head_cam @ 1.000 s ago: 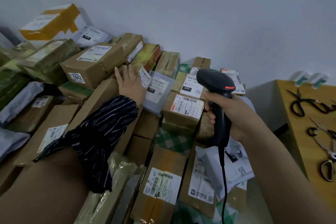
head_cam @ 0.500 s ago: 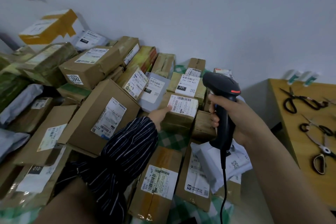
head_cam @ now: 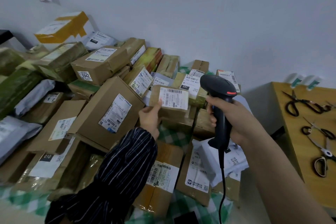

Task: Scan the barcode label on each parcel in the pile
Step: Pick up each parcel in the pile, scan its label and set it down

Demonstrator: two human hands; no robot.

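A pile of brown cardboard parcels (head_cam: 109,111) and grey mailer bags covers a green checked cloth. My left hand (head_cam: 151,118) grips a small brown parcel (head_cam: 170,100) at its left edge and holds it tilted up, so its white barcode label (head_cam: 173,97) faces me. My right hand (head_cam: 231,116) grips the handle of a black barcode scanner (head_cam: 218,89) with a red stripe. The scanner head sits just right of the lifted parcel, and its cable hangs down to the bottom edge.
A wooden table (head_cam: 298,132) at the right carries three pairs of scissors (head_cam: 307,105) and some white tubes at its back. A white wall stands behind the pile. A white box with yellow tape (head_cam: 63,27) tops the pile's far left.
My left hand left the far parcels, came back toward me and lifted the small labelled parcel off the pile. The scanner has stayed almost still beside it.
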